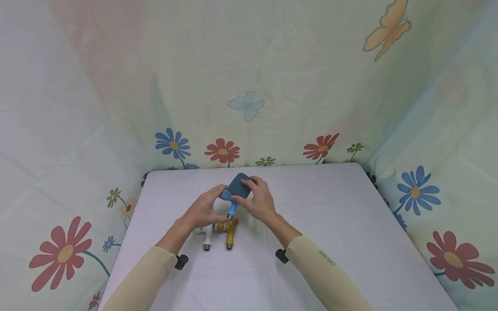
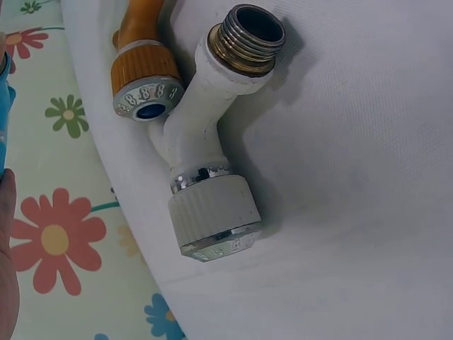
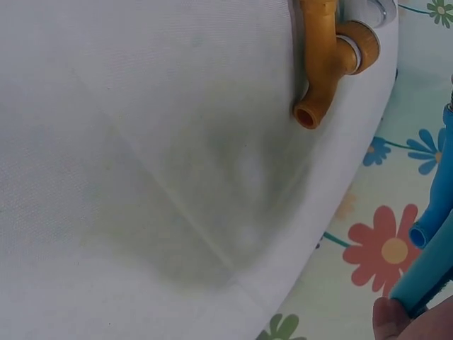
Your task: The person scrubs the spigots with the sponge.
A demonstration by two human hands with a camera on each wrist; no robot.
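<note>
My left hand (image 1: 203,208) grips a light-blue plastic tap (image 1: 232,210) with a metal threaded end, thumb near the thread and fingers by the knob. In my right hand (image 1: 260,201) is a flat teal pad (image 1: 240,185) with rounded corners, held against or just over the tap; its exact kind is unclear. The right wrist view shows the blue tap (image 3: 440,184) close beside the teal pad (image 3: 427,273). Below the hands, a white tap (image 2: 202,134) and an orange-yellow tap (image 2: 147,71) lie side by side on the table.
A white cloth covers the table (image 1: 330,224). Flower-printed curtains (image 1: 249,65) stand behind it and on both sides. Dark wrist-camera mounts (image 1: 181,261) sit under both forearms.
</note>
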